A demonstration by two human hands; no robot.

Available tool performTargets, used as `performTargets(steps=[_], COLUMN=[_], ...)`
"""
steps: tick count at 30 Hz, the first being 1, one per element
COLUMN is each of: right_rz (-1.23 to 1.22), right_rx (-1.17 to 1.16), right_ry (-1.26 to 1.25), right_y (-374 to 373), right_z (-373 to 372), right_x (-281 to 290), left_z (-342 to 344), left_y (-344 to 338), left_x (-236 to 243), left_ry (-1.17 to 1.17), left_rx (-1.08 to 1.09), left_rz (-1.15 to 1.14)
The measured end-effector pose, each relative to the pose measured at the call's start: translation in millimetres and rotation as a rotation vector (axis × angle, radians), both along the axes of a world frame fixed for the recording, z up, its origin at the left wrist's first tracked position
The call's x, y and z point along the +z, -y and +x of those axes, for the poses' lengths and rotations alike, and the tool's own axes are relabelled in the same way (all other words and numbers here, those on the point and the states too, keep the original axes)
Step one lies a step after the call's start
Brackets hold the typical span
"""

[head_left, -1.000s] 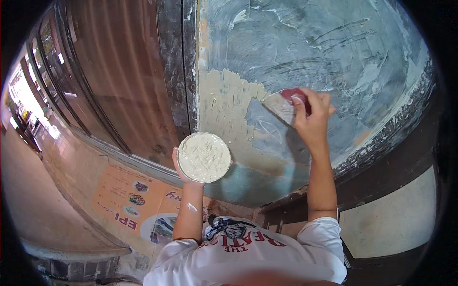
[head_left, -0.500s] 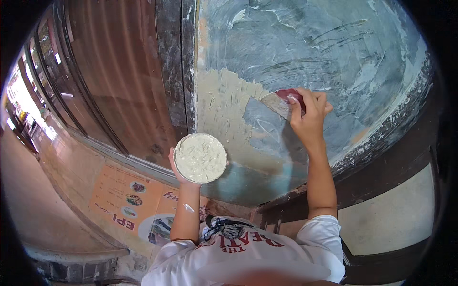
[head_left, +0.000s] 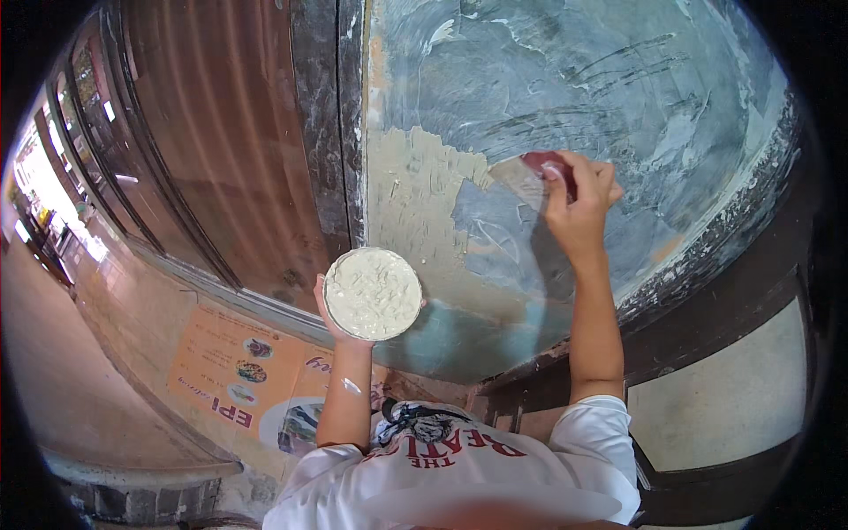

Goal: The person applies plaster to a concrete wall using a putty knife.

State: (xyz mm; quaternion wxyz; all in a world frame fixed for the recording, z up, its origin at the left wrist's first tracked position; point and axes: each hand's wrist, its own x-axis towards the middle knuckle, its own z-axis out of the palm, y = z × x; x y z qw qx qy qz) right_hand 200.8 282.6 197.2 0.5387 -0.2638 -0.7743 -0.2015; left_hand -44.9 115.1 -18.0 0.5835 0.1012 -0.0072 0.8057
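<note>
One scraper [head_left: 526, 177] in right fingers [head_left: 601, 177], slightly higher than before, with tub [head_left: 374, 337] in left fingers [head_left: 321, 297]

A round, open-topped tub [head_left: 373, 338] is filled nearly to the brim with lumpy cream paste [head_left: 373, 291]. Toward two o'clock from it, a dark-red-handled scraper [head_left: 526, 174] slants, its broad pale blade [head_left: 519, 180] directed toward eight o'clock.
</note>
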Motion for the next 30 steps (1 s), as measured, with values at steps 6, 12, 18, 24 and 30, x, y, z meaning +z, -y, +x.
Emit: performTargets(steps=[6, 12, 18, 24, 30], right_rz=[-0.037, -0.001, -0.05, -0.024, -0.079], right_rx=[0.035, -0.002, 0.022, -0.011, 0.033], right_ry=[0.002, 0.063, -0.007, 0.072, -0.203], right_y=[1, 3, 7, 2, 4], right_z=[10, -3, 7, -3, 13], right_x=[-4, 3, 6, -6, 16], left_z=[1, 2, -1, -1, 4], left_y=[5, 5, 6, 2, 8], left_x=[6, 9, 3, 1, 15], left_ry=[0.024, 0.014, 0.028, -0.004, -0.006], left_rx=[-0.012, -0.011, 0.013, 0.02, -0.001], left_rz=[-0.023, -0.012, -0.042, -0.016, 0.008])
